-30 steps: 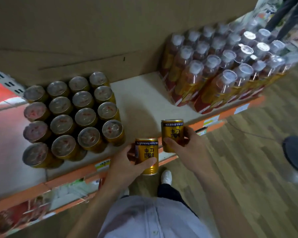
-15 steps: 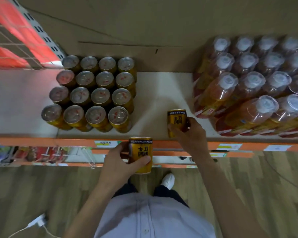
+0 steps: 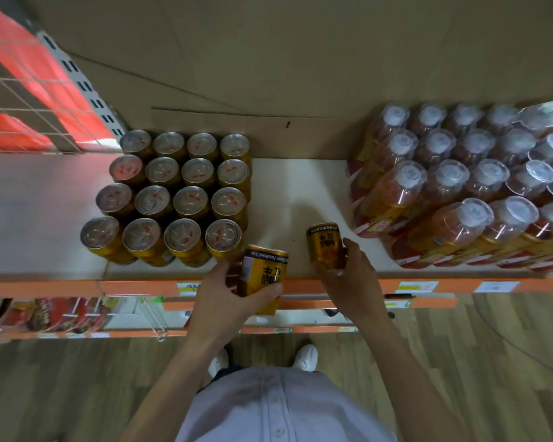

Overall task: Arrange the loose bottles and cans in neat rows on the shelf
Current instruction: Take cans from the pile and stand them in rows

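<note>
Gold, dark-banded left can clasped in left hand, matching right can clasped in right hand.

Brown cardboard sheet across the back, creased. Upper left: white wire grid over a red panel, beside a grey slotted upright. Below: wood-grain floor, two white shoes, a pale buttoned shirt nearest the camera. Lower left: red packets, blurred. Thin cable across the floor at right.
</note>
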Demonstrator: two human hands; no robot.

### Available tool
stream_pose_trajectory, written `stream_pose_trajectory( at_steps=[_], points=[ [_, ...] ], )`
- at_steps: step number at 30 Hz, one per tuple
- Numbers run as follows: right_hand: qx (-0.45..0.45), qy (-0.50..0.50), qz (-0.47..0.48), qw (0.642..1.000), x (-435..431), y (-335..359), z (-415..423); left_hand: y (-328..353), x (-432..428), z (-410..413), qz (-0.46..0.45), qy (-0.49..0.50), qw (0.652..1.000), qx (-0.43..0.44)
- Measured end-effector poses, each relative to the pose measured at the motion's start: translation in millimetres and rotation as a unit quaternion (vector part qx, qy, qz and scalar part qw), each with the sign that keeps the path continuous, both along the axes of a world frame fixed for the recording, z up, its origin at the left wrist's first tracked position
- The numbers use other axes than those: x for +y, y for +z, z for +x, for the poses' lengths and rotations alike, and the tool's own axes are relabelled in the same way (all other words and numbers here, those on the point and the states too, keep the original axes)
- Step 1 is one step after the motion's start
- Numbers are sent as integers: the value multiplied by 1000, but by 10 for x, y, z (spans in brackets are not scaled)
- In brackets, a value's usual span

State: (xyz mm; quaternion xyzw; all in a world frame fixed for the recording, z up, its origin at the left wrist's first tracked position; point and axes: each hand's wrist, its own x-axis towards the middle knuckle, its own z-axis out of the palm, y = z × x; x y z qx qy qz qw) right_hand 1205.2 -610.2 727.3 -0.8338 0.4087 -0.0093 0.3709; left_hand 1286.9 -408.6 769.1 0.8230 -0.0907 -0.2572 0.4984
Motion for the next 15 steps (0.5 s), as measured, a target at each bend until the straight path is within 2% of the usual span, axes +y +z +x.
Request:
stream_pose_trajectory(
  at_steps=[4, 10, 15],
  points=[
    [-21, 29, -23, 999, 22, 132, -37, 112, -136, 205, -36, -11, 998, -44],
    [-162, 152, -52, 973, 99, 643, 103, 333, -289, 553, -14, -71, 988, -137],
    [-177, 206, -91, 958, 136, 751, 352, 499, -370, 739, -44, -140, 972, -186]
  ],
)
